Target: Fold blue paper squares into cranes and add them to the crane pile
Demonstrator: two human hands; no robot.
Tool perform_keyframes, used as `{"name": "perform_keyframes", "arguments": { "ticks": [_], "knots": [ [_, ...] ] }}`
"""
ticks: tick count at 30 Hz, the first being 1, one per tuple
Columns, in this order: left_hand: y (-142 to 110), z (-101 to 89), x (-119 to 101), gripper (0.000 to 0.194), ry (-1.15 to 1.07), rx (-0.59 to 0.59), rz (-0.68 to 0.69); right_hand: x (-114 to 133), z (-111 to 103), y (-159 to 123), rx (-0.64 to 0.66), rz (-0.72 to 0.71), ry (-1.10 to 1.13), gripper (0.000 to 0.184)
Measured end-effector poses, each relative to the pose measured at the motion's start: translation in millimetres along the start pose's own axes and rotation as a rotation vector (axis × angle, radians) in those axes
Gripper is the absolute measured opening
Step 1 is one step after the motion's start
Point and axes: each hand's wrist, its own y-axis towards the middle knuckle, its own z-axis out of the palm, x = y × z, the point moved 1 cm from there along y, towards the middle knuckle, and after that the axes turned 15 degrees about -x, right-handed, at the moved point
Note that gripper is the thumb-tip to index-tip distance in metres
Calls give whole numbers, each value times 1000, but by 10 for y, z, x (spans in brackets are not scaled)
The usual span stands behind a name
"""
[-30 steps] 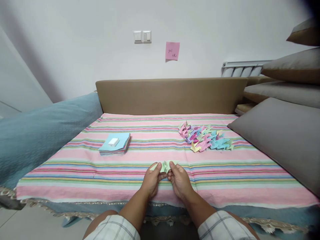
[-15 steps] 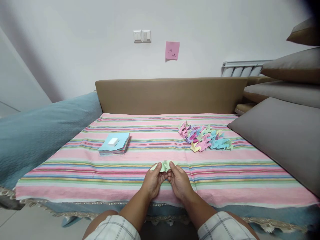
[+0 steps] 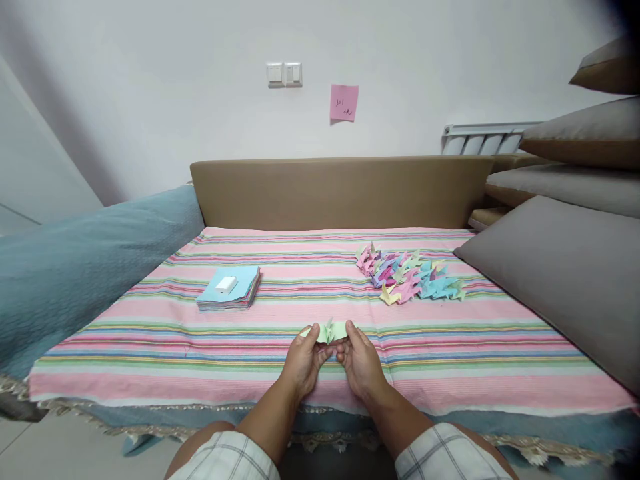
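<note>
A light green folded paper crane [image 3: 330,332] is stretched between my two hands, its wings spread to the sides and its pleated middle showing. My left hand [image 3: 303,359] pinches one wing between thumb and fingers. On the other wing, the thumb of my right hand [image 3: 361,360] presses from above, with the fingers curled beneath. Farther off to the right lies a pile of folded paper cranes [image 3: 407,277] in pink, purple, blue, green and yellow. To the left is a stack of square coloured paper [image 3: 240,283] with a small white block [image 3: 227,285] on top.
A striped cloth [image 3: 300,263] covers the seat. Grey cushions [image 3: 560,273] are piled at the right, and a blue padded armrest [image 3: 100,260] bounds the left. Behind stands a brown backrest [image 3: 340,193]. A pink note [image 3: 344,103] and light switches [image 3: 284,75] are on the wall.
My right hand's thumb has shifted slightly outward along the wing, so more of the green paper shows. The hands are a little farther apart.
</note>
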Motion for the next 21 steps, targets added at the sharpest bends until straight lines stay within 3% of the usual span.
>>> {"name": "perform_keyframes", "arguments": {
  "ticks": [12,21],
  "knots": [
    [17,-6,-12,20,-33,-85,-39,40,-23,31,-43,17,76,37],
    [21,-25,13,31,22,-65,-18,36,-46,53,-5,0,55,37]
  ]
}}
